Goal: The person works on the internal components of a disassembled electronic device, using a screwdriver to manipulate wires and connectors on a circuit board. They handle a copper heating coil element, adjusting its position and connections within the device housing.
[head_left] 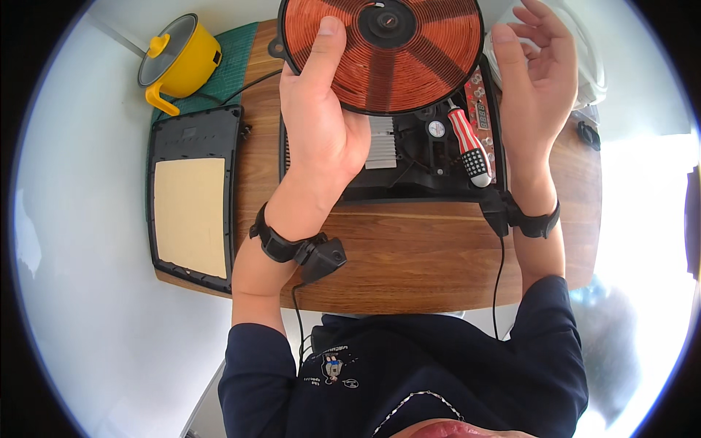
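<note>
My left hand [321,117] grips a round copper induction coil [380,80] by its left side, thumb on its upper face. The coil is raised over the open black housing of an induction cooker [409,191] and hides part of it. To the right of the coil, my right hand [537,80] is held up with loosely bent fingers apart and nothing in it. A screwdriver with a red-and-white striped handle [467,146] lies in the housing, beside a red circuit board [478,102]. A finned metal heat sink [381,142] shows under the coil.
A black cover panel with a cream sheet [190,215] lies at the left of the wooden table [394,255]. Behind it a yellow pot with a lid [182,58] stands on a green cutting mat [237,51]. White round item [591,66] and small black piece [588,136] sit at right.
</note>
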Motion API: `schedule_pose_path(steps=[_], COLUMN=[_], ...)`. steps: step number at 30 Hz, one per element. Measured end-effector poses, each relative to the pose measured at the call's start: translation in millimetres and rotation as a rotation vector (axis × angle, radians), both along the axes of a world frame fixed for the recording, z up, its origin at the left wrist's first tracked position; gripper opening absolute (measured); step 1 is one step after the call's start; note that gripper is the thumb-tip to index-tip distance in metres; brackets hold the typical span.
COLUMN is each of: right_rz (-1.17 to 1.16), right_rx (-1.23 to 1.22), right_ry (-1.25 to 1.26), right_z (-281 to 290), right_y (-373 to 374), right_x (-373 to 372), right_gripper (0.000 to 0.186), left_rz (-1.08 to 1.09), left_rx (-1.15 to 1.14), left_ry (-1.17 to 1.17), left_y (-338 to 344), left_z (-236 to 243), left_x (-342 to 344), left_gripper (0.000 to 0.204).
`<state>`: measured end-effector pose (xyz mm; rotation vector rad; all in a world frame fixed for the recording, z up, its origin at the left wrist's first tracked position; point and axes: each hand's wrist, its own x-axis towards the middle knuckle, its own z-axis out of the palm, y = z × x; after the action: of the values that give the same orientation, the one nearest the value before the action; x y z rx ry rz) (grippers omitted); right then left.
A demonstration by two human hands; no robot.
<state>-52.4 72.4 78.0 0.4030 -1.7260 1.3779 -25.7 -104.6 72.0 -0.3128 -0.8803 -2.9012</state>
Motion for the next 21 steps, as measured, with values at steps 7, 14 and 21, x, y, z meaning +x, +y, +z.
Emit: schedule_pose_path(steps=[7, 14, 21], right_rz=[0.905, 0.812, 0.874], right_rx=[-0.434, -0.505, -0.711], right_ry=[-0.677, -0.743, -0.874], right_z=[-1.0, 1.3, 15.3], right_y=[26.6, 19.7, 27.0], right_x=[10.1, 7.7, 0.1], right_gripper=[0.034, 0.03, 0.032], left_rz=[0.061, 0.365, 1.186], left_rx=[-0.117, -0.271, -1.487], left_ry=[-0.047, -0.03, 1.123], left_y=[-10.7, -15.9, -51.9], left_z=[-10.7, -12.2, 13.4], left_x=[-0.7, -10.0, -33.8], left_gripper=[0.029, 0.027, 0.044])
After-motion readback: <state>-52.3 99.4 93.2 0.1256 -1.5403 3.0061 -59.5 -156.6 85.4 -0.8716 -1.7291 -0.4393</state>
